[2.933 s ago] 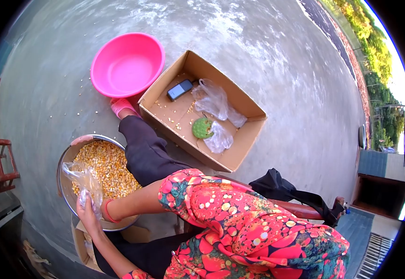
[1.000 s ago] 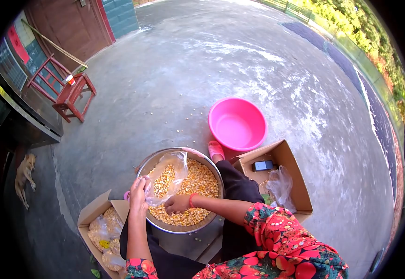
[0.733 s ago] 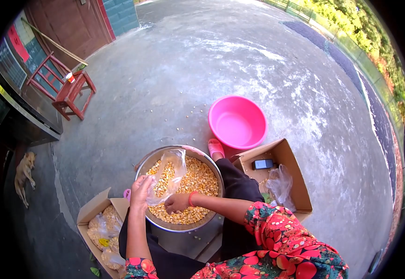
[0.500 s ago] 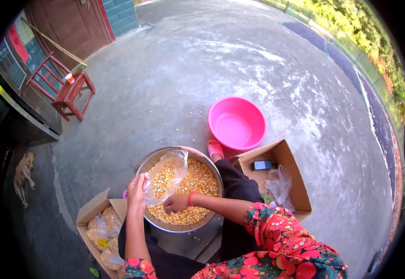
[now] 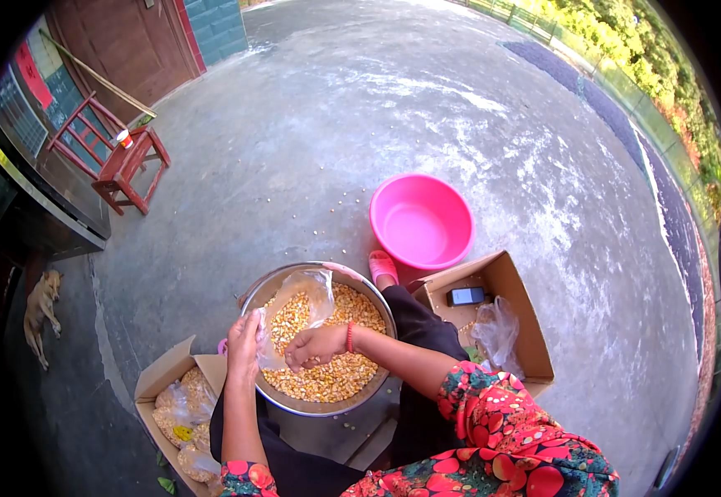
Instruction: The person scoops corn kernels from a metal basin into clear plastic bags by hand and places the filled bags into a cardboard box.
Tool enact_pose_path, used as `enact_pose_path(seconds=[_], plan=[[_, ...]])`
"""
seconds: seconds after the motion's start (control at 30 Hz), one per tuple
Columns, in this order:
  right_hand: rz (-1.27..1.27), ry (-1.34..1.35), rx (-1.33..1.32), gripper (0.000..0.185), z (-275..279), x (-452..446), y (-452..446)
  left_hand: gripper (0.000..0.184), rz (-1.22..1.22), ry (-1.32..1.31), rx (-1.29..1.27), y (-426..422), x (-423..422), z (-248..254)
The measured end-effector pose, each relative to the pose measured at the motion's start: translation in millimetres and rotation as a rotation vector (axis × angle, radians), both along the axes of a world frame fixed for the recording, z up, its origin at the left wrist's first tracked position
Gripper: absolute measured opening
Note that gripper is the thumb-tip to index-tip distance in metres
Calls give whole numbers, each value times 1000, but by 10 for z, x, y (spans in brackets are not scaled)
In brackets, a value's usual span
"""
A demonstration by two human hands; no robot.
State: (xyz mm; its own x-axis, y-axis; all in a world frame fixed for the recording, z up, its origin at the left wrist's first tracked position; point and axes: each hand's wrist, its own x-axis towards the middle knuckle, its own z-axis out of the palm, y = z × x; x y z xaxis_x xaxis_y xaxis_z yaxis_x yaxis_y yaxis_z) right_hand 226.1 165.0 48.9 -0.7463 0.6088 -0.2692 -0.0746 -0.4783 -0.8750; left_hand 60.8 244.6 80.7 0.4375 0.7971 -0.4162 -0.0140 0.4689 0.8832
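Observation:
My left hand is closed on the edge of a clear plastic bag, holding it up over a round metal basin. Loose yellow corn kernels fill much of the basin, and some show through the bag. Next to the bag's near side is my right hand, wearing a red bracelet, its fingers curled together. It appears cupped round corn kernels, though the fingers mostly hide them.
At lower left, a cardboard box holds bags of corn. A second box on the right contains a dark device and a plastic bag. Beyond are a pink tub, a red chair and a lying dog.
My right hand has risen from the kernels toward the bag, turning so that its back shows more. My left hand and the bag stay nearly in place.

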Motion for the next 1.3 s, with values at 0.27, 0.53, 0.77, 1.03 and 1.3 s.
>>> enact_pose_path(seconds=[0.27,0.53,0.77,1.03,1.3], plan=[[-503,-2,-110,21,83,112,82,18,5,36,58,-24,35,-82],[-623,-2,-168,19,39,69,119,20,-26,35,80,-109,134,-2],[-723,2,-143,16,38,15,168,13,-224,44,33,-98,62,16],[-926,-18,-107,17,90,133,172,9,-171,30,167,-103,92,121],[-985,137,-151,14,184,287,245,11,42,14,109,-21,26,59]])
